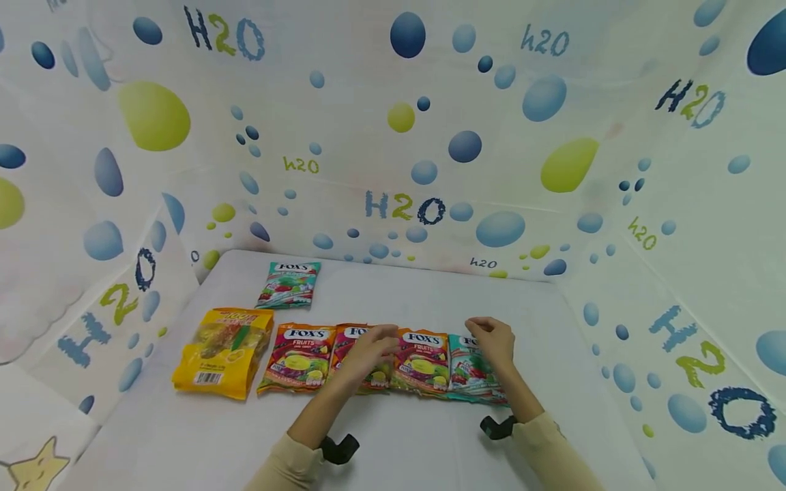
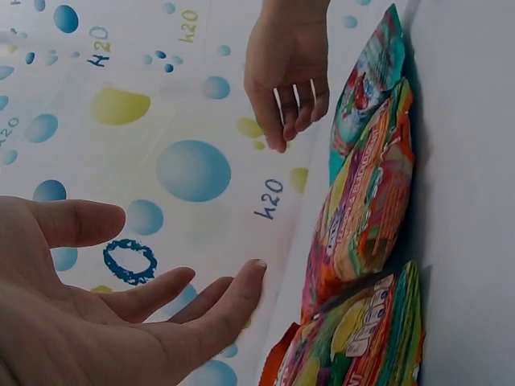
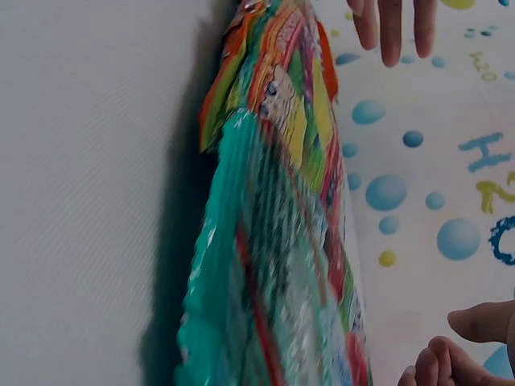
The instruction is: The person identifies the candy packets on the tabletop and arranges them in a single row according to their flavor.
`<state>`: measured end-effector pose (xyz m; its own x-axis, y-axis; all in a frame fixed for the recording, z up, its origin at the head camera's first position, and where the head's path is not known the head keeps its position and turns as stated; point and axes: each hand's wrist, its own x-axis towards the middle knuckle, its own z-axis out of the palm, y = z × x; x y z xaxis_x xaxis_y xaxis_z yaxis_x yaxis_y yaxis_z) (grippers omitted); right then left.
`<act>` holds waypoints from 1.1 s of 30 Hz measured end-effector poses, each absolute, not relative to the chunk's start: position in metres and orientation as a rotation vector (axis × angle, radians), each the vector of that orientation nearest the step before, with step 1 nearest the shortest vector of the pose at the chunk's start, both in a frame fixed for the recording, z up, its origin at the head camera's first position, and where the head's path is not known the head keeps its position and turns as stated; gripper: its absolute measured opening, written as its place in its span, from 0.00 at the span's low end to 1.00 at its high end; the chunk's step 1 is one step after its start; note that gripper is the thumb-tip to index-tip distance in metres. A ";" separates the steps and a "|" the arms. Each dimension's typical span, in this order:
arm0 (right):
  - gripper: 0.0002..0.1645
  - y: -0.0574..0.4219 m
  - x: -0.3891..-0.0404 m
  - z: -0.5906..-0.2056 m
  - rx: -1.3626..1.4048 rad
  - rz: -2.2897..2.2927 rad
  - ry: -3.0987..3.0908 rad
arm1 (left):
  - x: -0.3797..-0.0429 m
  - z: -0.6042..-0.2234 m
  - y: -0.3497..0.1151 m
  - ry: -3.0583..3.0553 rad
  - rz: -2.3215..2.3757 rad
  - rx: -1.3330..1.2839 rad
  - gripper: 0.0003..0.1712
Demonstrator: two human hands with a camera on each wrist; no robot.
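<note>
My left hand (image 1: pixel 373 349) hovers above the second orange Fox's Fruits candy bag (image 1: pixel 382 379), hiding part of it. Its fingers are spread and relaxed, with nothing between them in the left wrist view. Over the teal Fox's mint candy bag (image 1: pixel 468 376) at the row's right end is my right hand (image 1: pixel 495 341), fingers loosely bent and holding nothing. Between the hands lies another orange Fox's bag (image 1: pixel 420 365), and a further orange bag (image 1: pixel 299 360) lies at the row's left. In the left wrist view, the right hand (image 2: pixel 291 72) appears apart from the bags.
A yellow candy bag (image 1: pixel 222 351) lies left of the row, a barcode on its lower front. Behind it is another teal Fox's bag (image 1: pixel 288 286). Patterned sheets (image 1: pixel 344 136) with blue and green dots enclose the white table (image 1: pixel 424 443) at the back and sides.
</note>
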<state>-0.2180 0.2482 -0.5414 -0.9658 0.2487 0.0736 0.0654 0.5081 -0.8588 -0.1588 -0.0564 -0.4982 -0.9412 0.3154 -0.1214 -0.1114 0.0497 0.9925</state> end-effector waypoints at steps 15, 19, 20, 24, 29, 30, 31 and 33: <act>0.16 0.202 -0.237 -0.531 -0.160 1.636 -2.504 | -0.164 -0.491 -0.076 2.220 1.882 0.092 0.30; 0.14 0.193 -0.239 -0.530 -0.122 1.678 -2.492 | -0.165 -0.492 -0.079 2.223 1.895 0.075 0.31; 0.14 0.191 -0.239 -0.530 -0.120 1.684 -2.489 | -0.165 -0.492 -0.079 2.219 1.901 0.077 0.30; 0.13 0.185 -0.239 -0.529 -0.107 1.687 -2.481 | -0.166 -0.491 -0.082 2.199 1.923 0.070 0.31; 0.13 0.175 -0.240 -0.526 -0.087 1.714 -2.476 | -0.168 -0.491 -0.088 2.196 1.932 0.048 0.32; 0.13 0.173 -0.240 -0.525 -0.081 1.717 -2.476 | -0.169 -0.491 -0.089 2.198 1.930 0.045 0.32; 0.13 0.171 -0.241 -0.525 -0.078 1.725 -2.474 | -0.169 -0.491 -0.091 2.203 1.924 0.044 0.33; 0.13 0.167 -0.241 -0.523 -0.071 1.733 -2.472 | -0.171 -0.492 -0.093 2.210 1.913 0.047 0.33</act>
